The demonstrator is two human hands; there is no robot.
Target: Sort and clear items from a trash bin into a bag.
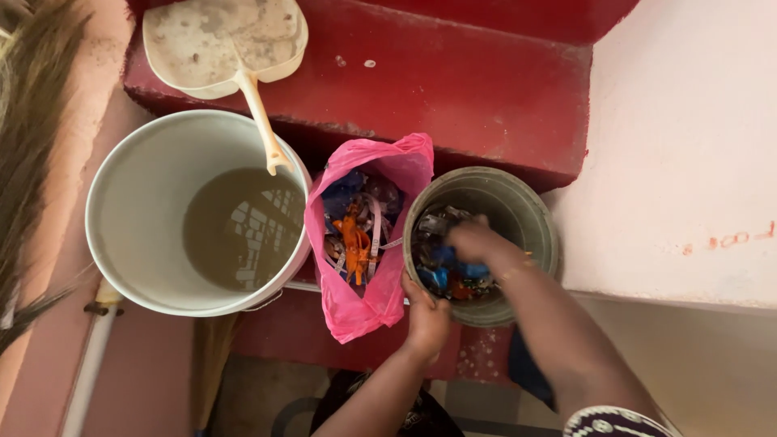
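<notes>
Red steps (486, 89) carry a white bucket (129, 210) of murky water at left. The right hand (477, 243) digs (grip hidden) in the small grey bin (534, 218), still half full; the left hand (426, 317) grips its near rim beside the pink bag (380, 170) of scraps.

This looks like a home's stairway or entry step: a worn, dark red painted concrete step (469, 89) meets pale pink plastered walls (688, 137). A large white plastic bucket of murky water (137, 210) and a dirty cream plastic dustpan (218, 40) stand there.
</notes>
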